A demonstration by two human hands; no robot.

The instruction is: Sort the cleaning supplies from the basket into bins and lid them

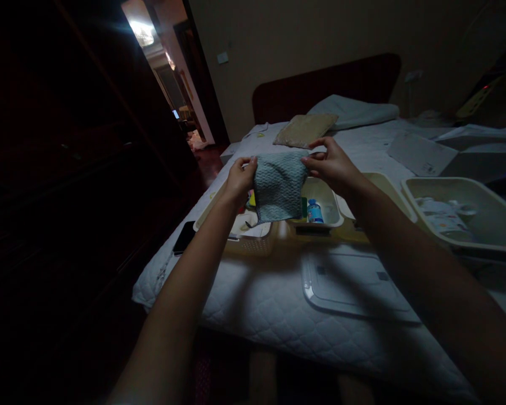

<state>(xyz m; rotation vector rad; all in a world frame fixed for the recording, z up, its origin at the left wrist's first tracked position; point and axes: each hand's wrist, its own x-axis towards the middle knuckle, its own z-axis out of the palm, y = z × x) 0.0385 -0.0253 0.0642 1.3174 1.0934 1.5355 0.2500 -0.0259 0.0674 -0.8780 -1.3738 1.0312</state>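
A light blue-green textured cloth (279, 188) hangs spread out between my two hands, above the bed. My left hand (241, 179) pinches its upper left corner. At the upper right corner, my right hand (329, 164) grips it between thumb and fingers. Behind the cloth and partly hidden by it stand a white perforated basket (253, 243) and a cream bin (332, 209). A blue bottle (314, 211) shows in that bin, just right of the cloth's lower edge.
A large cream bin (495, 228) at the right holds white items. A flat white lid (358, 281) lies on the quilted bed (261, 304) in front. A dark phone-like object (184, 238) sits near the left edge. Farther back are a beige pillow (304, 130) and the headboard (324, 84).
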